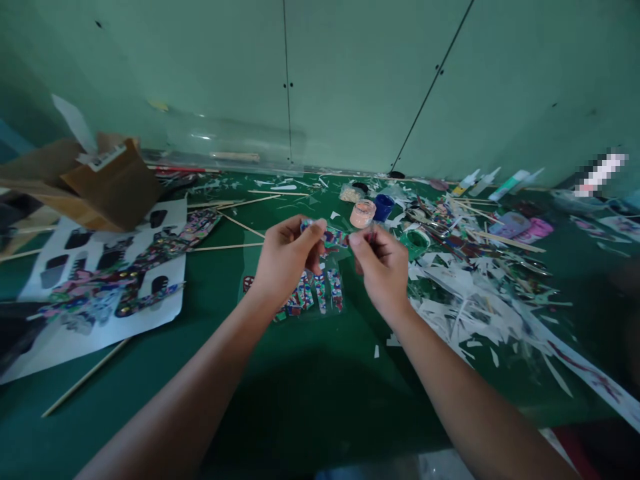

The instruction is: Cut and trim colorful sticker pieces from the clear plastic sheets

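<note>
My left hand and my right hand pinch the two ends of a small multicoloured patterned strip, held up above the table. Its pattern mixes blue, red, green and white; the ends are hidden under my fingers. Below it lies a clear plastic sheet with several similar patterned pieces on it. Just beyond my right hand stand an open jar of peach paint, a blue jar and a jar of green paint.
White paper scraps spread over the right side. Several glue tubes lean by the green wall. At left are a cardboard box, a printed white sheet bearing patterned pieces, and a wooden stick on the green table.
</note>
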`<state>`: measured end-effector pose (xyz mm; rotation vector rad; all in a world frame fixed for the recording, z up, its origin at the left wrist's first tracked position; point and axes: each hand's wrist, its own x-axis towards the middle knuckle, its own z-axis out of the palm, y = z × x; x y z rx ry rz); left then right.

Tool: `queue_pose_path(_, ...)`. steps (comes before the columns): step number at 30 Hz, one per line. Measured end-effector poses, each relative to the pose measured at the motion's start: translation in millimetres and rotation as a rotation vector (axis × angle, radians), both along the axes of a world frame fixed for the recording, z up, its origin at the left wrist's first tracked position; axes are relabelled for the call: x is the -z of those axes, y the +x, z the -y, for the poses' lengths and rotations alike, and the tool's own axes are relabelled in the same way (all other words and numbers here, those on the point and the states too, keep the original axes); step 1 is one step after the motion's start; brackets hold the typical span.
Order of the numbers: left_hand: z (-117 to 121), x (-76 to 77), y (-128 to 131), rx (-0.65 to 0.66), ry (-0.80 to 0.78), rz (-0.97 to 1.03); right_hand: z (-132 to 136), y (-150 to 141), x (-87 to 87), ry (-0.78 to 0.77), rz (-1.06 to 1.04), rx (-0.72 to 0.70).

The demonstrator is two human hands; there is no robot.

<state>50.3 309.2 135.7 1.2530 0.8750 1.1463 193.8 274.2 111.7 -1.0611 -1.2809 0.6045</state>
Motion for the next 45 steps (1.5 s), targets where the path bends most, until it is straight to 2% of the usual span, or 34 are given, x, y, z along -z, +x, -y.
queue_pose_path(3, 1.0, -7.7, -4.8, 0.164, -0.044, -0.068, -3.2, 8.9, -0.1, 0.013, -0.064, -0.046)
queue_pose_path(7, -0.1, -13.4, -13.0, 0.292, 0.018, -0.179, -3.2, 12.7, -0.2, 0.008, -0.014, -0.11)
queue_pose_path(10, -1.9, -11.4, -16.0, 0.354, 0.034, -0.205, -1.5, 10.9, -0.9, 0.008, 0.007, -0.136)
queue_pose_path(14, -2.5, -4.8, -12.7, 0.246, -0.012, -0.079, 0.0, 9.1, -2.3, 0.004, 0.018, -0.22)
queue_pose_path(17, 0.6, -3.8, -8.5, 0.187, 0.028, -0.055, 0.8, 8.2, -2.7, -0.003, -0.013, -0.331)
queue_pose_path(22, 8.8, -6.3, -3.3, 0.181, 0.17, -0.075, 3.0, 5.6, -3.1, -0.021, -0.086, -0.37)
queue_pose_path(27, 13.4, -1.2, 1.3, 0.147, 0.201, -0.029, 6.6, 2.5, -2.3, -0.095, -0.167, -0.489)
queue_pose_path(33, 16.9, -0.7, 1.2, 0.168, 0.258, -0.112, 9.9, 0.1, -0.2, -0.058, -0.129, -0.448)
queue_pose_path(38, 17.4, -4.8, -0.2, 0.187, 0.316, -0.13, 11.5, -0.1, -2.3, -0.054, -0.14, -0.48)
queue_pose_path(45, 18.0, -2.9, 0.8, 0.201, 0.301, -0.111, 11.3, 1.4, -1.6, -0.021, -0.076, -0.451)
